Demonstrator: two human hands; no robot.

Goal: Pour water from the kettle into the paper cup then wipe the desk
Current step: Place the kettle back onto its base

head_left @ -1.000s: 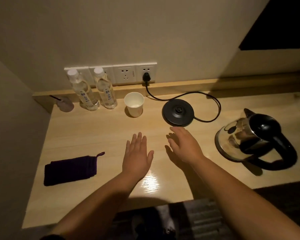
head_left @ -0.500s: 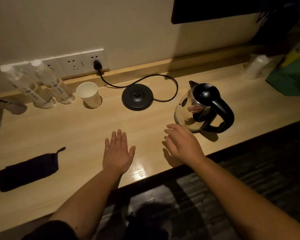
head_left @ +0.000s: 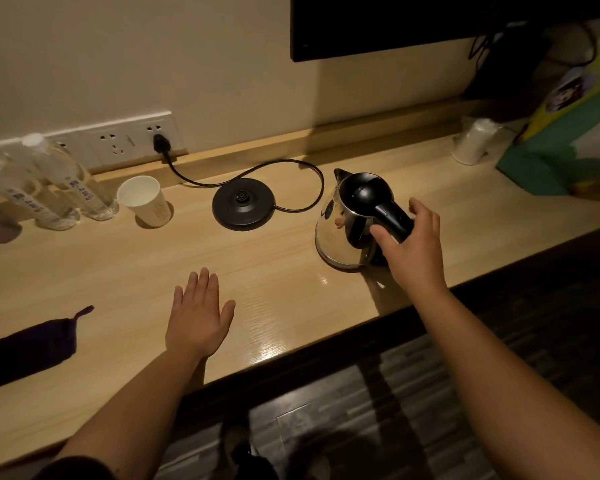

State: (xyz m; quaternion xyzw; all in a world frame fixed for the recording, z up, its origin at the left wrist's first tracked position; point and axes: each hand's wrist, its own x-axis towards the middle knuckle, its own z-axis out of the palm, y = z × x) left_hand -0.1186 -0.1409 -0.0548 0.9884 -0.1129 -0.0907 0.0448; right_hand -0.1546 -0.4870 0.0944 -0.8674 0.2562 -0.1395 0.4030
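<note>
A steel kettle (head_left: 342, 233) with a black lid and handle stands on the wooden desk (head_left: 118, 271), right of its black base (head_left: 243, 204). My right hand (head_left: 414, 252) curves over the kettle's handle, thumb on one side and fingers on the other, not closed on it. Flat on the desk near the front edge lies my left hand (head_left: 198, 313), fingers apart and holding nothing. An empty white paper cup (head_left: 142, 199) stands upright at the back left. At the left edge lies a dark purple cloth (head_left: 28, 344).
Two water bottles (head_left: 63, 181) stand left of the cup by the wall sockets. The base's cord (head_left: 302, 168) loops across the back of the desk. A white wrapped roll (head_left: 473, 142) and a green bag (head_left: 565, 147) sit at the far right. A dark screen (head_left: 395, 22) hangs above.
The view has swung right. My right hand has reached from the middle of the desk to the kettle's handle. My left hand stays flat on the desk.
</note>
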